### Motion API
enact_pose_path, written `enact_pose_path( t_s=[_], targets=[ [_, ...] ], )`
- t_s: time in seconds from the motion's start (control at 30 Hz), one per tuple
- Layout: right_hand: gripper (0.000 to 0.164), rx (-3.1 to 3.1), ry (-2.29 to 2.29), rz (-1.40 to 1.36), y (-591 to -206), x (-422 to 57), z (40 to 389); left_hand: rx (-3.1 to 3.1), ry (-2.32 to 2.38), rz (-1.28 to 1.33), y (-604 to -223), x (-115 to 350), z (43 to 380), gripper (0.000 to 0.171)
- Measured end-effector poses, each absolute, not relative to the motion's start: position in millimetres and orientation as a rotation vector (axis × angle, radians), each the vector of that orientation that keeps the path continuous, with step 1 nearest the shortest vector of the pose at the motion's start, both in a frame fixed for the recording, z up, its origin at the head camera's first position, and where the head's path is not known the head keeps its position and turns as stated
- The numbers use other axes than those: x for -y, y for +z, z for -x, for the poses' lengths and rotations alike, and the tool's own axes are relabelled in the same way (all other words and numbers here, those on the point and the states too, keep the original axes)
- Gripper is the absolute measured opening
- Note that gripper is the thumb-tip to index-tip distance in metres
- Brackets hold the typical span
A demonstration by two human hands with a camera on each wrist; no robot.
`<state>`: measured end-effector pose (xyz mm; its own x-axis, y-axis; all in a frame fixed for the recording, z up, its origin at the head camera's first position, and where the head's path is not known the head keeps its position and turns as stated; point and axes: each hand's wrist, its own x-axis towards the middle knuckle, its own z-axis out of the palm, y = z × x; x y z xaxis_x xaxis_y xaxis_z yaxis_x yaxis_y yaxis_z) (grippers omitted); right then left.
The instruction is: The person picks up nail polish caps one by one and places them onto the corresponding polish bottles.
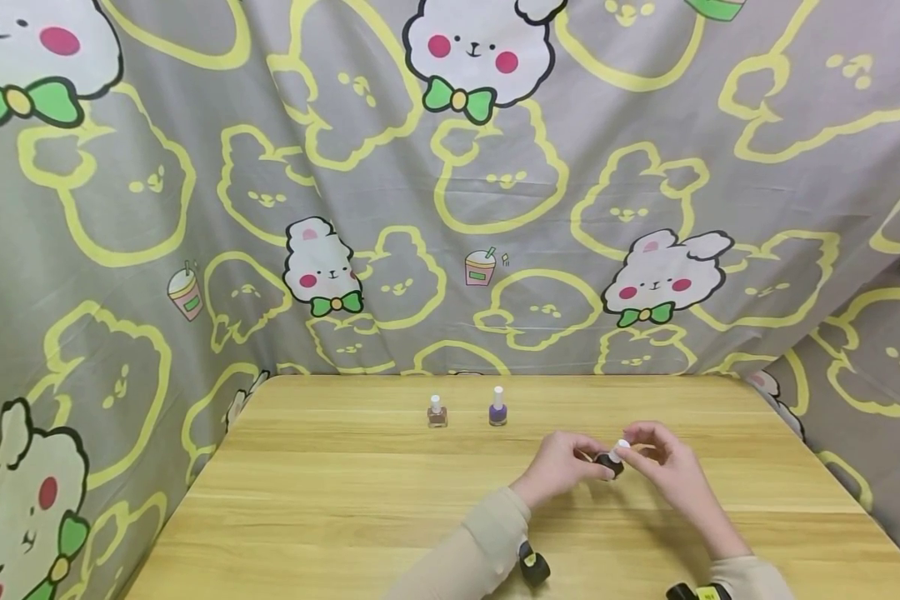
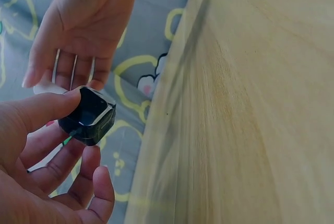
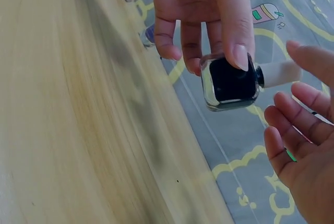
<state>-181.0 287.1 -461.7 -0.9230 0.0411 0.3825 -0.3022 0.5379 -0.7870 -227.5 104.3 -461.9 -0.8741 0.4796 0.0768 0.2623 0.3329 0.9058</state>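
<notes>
My left hand (image 1: 564, 467) holds a squarish bottle of black nail polish (image 3: 229, 84) between thumb and fingers, above the table. The bottle is tilted, its white cap (image 3: 281, 73) towards my right hand (image 1: 671, 467). In the head view, the right thumb and forefinger are at that cap; the other right fingers are spread loosely, as the right wrist view shows. The left wrist view shows the dark base of the bottle, with the cap partly hidden behind the left thumb. A brownish-pink nail polish bottle (image 1: 437, 413) and a purple one (image 1: 498, 408) stand upright towards the back of the table.
The light wooden table (image 1: 307, 500) reaches back to a grey curtain (image 1: 390, 192) printed with white bears and yellow outlines, which also hangs along both sides. Black wrist devices (image 1: 534, 567) sit at both sleeves.
</notes>
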Motion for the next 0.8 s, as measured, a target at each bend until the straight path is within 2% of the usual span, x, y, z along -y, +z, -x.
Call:
enact_pose_path(
  t_s=[0.2, 0.37, 0.57, 0.8],
  targets=[
    [0.036, 2.453, 1.423, -0.32, -461.1, -293.9, 180.6, -2.388, 1.561, -0.66, -463.6, -102.9, 229.6, 0.022],
    [0.039, 2.478, 1.483, -0.423, -461.2, -295.7, 180.8, -2.373, 1.569, -0.679, -465.8, -102.9, 231.3, 0.022],
    [0.033, 2.462, 1.485, -0.488, -463.9, -296.0, 182.9, -2.359, 1.58, -0.696, -466.6, -103.3, 232.3, 0.02],
    [0.026, 2.511, 1.311, -0.323, -459.1, -291.5, 178.3, -2.38, 1.552, -0.697, -465.1, -102.7, 230.8, 0.021]
  ],
)
